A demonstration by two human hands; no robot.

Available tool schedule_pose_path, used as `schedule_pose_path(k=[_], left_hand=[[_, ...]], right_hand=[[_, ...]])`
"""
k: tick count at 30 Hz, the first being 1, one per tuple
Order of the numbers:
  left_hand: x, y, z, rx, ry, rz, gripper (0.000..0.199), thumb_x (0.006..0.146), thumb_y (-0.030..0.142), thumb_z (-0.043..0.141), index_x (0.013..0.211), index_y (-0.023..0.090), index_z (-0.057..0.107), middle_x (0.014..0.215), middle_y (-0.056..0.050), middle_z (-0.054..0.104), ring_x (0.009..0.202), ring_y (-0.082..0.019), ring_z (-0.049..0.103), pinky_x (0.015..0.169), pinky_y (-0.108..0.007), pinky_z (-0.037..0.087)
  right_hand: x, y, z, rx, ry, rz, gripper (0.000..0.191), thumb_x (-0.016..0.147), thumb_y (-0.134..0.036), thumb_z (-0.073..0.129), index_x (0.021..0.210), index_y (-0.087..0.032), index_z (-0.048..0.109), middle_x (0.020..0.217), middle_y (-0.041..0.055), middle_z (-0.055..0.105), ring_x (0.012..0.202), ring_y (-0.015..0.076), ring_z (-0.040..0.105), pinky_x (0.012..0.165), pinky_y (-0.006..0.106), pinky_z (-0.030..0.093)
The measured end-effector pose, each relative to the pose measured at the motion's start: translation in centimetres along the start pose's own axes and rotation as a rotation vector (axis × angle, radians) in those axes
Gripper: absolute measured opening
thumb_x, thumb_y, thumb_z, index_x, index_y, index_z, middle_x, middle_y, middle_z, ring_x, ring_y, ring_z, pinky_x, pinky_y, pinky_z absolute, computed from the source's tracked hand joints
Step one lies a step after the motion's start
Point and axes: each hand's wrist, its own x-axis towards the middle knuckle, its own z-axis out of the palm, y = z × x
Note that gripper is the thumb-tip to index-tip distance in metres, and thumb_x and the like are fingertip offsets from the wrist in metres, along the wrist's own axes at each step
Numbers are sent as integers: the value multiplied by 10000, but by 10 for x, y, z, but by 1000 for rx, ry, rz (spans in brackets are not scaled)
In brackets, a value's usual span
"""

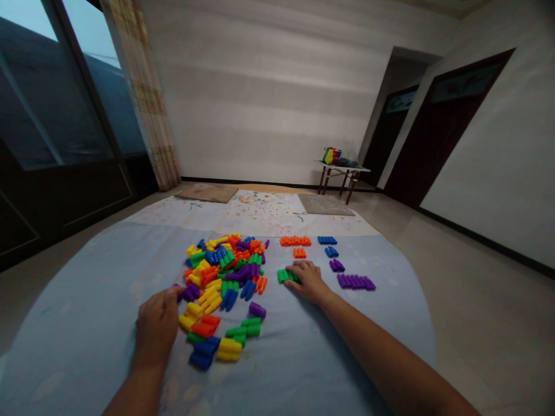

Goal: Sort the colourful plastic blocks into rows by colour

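Observation:
A heap of ribbed plastic building blocks [240, 254] in yellow, orange, green, blue and purple lies on the blue cloth. At its left edge is my left hand [158, 318], fingers curled and fingertips at a purple block [189, 293]. My right hand [309, 280] rests right of the heap, its bent fingers over a green block [284, 275] and partly covering it. Close by stand sorted rows: an orange row [295, 241], a smaller orange block [299, 253], a blue row [326, 240] and a long purple row [356, 282].
Loose blocks lie nearer me, among them a purple one [257, 310], a green one [245, 330] and a yellow one [229, 349]. Two mats, one brown [208, 193] and one grey [326, 204], lie at the table's far edge. Behind stands a small side table [362, 169].

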Motion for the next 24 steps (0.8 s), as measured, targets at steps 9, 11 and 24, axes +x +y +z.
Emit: schedule_pose_path(k=[9,11,24], left_hand=[[-1,-1,2,-25,46,18,465,827,432,271,870,163,649,950,-109,669,943,-232,587,897,-383,440],[-2,-1,3,-28,48,22,472,835,434,266,872,160,648,950,-113,666,942,-230,583,905,-382,433],[-4,0,4,-79,67,22,453,848,426,264,846,170,637,918,-103,664,933,-224,577,900,-379,428]], right_hand=[[-14,-43,-14,153,208,-246,336,837,-370,585,1134,-214,612,1087,100,606,1050,229,484,918,403,383],[-17,-62,-14,219,165,-348,276,840,-335,586,1081,-208,635,995,82,627,972,206,509,882,363,411],[31,-137,-2,34,-104,-439,308,825,-177,506,1100,-202,641,1070,79,653,1037,235,492,866,372,371]])
